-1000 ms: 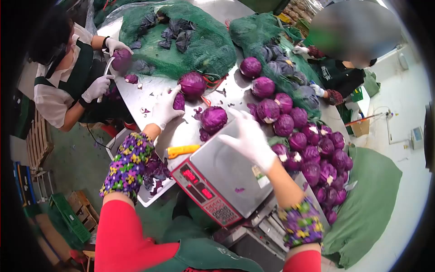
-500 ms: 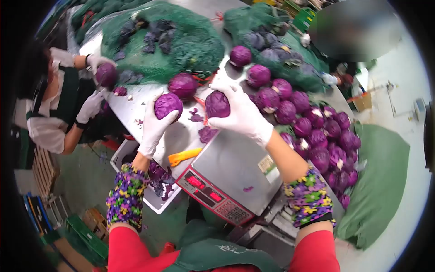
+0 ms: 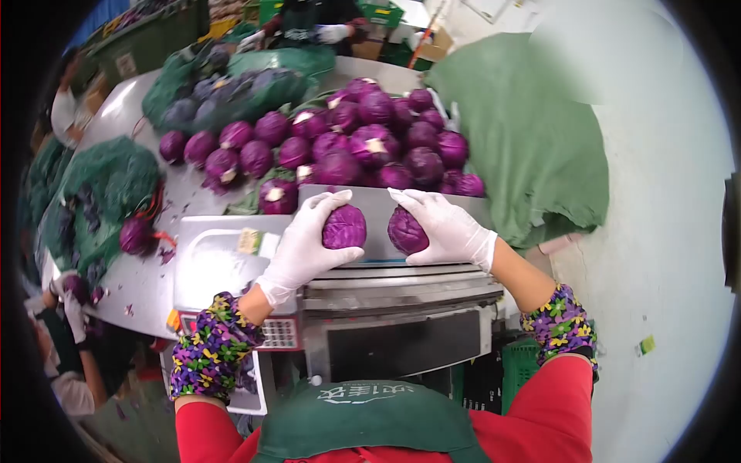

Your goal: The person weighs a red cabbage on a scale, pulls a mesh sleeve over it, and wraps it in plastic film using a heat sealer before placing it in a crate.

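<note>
In the head view, my gloved left hand is wrapped round a trimmed red cabbage. A second red cabbage, darker and wrinkled, sits in the grip of my gloved right hand. A gap separates the two heads, and both are held over a flat metal platform in front of me. Just beyond them lies a pile of red cabbages, several with pale cut stems. The undersides of the held cabbages are hard to make out.
A digital scale with a red keypad panel stands left of the platform. Green net bags of dark leaves lie farther left. A green cloth hangs at the right. Co-workers are at the left and far side.
My view has swung to the right. Both hands have carried their cabbages from beside the scale to the metal platform on its right, keeping hold of them.
</note>
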